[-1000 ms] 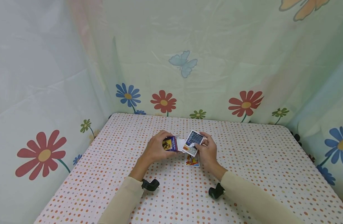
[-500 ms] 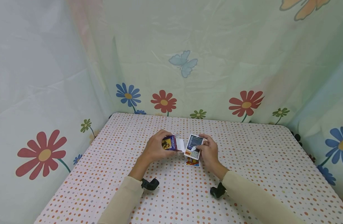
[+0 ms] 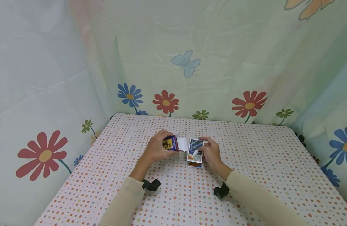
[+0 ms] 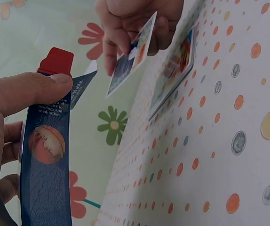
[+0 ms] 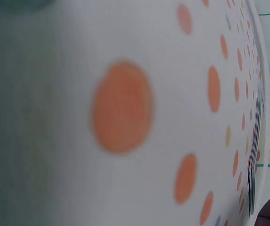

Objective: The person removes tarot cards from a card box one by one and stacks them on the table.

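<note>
My left hand [image 3: 156,148] grips a dark blue card box [image 3: 169,143] with a yellow picture, its white end flap [image 3: 182,144] standing open to the right. In the left wrist view the thumb presses the box's narrow side [image 4: 48,183], near a red tab. My right hand [image 3: 212,152] pinches a printed card [image 3: 195,150] by its right edge. Below it, a small stack of picture cards [image 3: 194,164] lies on the table, mostly covered in the head view. From the left wrist, the pinched card [image 4: 134,54] appears tilted and apart from the stack [image 4: 175,75].
A white cloth with coloured dots covers the table [image 3: 247,175]. Pale curtains [image 3: 218,56] printed with flowers and butterflies hang behind it and at both sides. Black wrist cameras sit on both wrists, low over the cloth.
My right hand has brought the card down and turned it straighter, so it covers more of the stack. The left hand and box have shifted only slightly.
</note>
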Motion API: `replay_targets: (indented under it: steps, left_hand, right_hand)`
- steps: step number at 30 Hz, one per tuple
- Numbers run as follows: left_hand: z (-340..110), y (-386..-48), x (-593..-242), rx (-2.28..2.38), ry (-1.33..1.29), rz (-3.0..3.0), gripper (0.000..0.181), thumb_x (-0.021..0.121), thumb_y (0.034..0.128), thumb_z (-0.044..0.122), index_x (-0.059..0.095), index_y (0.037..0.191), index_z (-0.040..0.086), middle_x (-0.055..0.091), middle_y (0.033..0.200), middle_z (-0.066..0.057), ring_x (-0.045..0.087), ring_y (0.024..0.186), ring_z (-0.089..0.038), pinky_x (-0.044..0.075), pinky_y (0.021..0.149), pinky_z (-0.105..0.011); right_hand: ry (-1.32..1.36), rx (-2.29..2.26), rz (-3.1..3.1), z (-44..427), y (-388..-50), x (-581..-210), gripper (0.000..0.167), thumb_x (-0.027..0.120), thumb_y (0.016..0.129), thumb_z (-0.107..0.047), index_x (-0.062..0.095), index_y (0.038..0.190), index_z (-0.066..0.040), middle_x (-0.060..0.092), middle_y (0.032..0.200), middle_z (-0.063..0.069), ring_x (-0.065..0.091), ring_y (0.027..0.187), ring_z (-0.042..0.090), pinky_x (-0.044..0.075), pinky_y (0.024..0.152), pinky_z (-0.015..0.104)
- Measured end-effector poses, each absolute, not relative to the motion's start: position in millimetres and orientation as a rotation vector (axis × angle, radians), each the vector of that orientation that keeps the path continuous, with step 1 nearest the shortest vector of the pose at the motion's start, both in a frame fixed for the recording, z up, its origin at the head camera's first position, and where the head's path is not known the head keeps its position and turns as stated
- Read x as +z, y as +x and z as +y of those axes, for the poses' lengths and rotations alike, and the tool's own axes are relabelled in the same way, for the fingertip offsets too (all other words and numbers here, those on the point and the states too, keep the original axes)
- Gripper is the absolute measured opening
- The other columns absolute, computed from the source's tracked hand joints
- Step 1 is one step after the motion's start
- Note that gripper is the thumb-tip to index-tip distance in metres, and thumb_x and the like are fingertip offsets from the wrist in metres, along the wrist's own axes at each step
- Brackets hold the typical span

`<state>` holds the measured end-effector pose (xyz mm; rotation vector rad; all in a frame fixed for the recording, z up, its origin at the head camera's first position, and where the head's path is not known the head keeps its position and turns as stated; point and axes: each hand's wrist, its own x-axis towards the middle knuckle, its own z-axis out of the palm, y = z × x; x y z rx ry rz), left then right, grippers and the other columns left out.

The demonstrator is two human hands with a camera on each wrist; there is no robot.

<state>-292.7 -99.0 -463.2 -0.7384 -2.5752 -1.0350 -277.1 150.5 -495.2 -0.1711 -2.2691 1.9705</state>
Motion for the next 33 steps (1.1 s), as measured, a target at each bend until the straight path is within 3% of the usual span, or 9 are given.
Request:
replay_targets:
  steps: [8, 18, 24, 33]
  left_hand:
    - [-99.4, -292.6, -463.0, -1.047, -0.722, -2.580, 0.069, 0.096, 0.0671, 0.030, 0.063, 0.127, 0.019, 0.061, 0.124, 0.002, 0.058, 0.110, -0.020, 0.052, 0.094, -0.044]
    - [-99.1, -291.7, -460.9, -1.047, -0.713, -2.592, 0.069, 0.095, 0.0674, 0.028, 0.063, 0.127, 0.017, 0.061, 0.124, 0.001, 0.058, 0.109, -0.021, 0.051, 0.094, -0.045]
    - [-99.8, -291.1, -460.6, -1.051, -0.710, -2.592, 0.069, 0.096, 0.0672, 0.029, 0.063, 0.127, 0.018, 0.061, 0.123, 0.001, 0.059, 0.110, -0.021, 0.052, 0.094, -0.044]
    - [-100.3, -292.2, -459.5, -1.039, -0.704, -2.601, 0.068, 0.094, 0.0690, 0.036, 0.063, 0.127, 0.019, 0.061, 0.123, 0.002, 0.059, 0.109, -0.019, 0.053, 0.094, -0.041]
  right_hand:
    - [-0.237, 1.916, -2.419, 149.6, -281.2, -495.4, 0.050, 0.058, 0.082, 0.003, 0.064, 0.130, -0.009, 0.060, 0.080, 0.008, 0.064, 0.071, 0.020, 0.053, 0.052, 0.030]
    - [-0.266, 1.746, -2.547, 148.3, -286.4, -497.2, 0.048, 0.062, 0.078, 0.001, 0.068, 0.125, -0.010, 0.050, 0.078, 0.005, 0.050, 0.064, 0.017, 0.039, 0.049, 0.025]
    - [-0.271, 1.681, -2.614, 147.6, -288.1, -497.1, 0.044, 0.062, 0.079, -0.001, 0.069, 0.122, -0.007, 0.051, 0.088, 0.008, 0.056, 0.072, 0.019, 0.045, 0.052, 0.026]
    - [-0.229, 1.571, -2.717, 148.6, -294.4, -499.1, 0.040, 0.066, 0.080, -0.004, 0.070, 0.120, -0.006, 0.057, 0.082, 0.009, 0.052, 0.067, 0.019, 0.041, 0.055, 0.029]
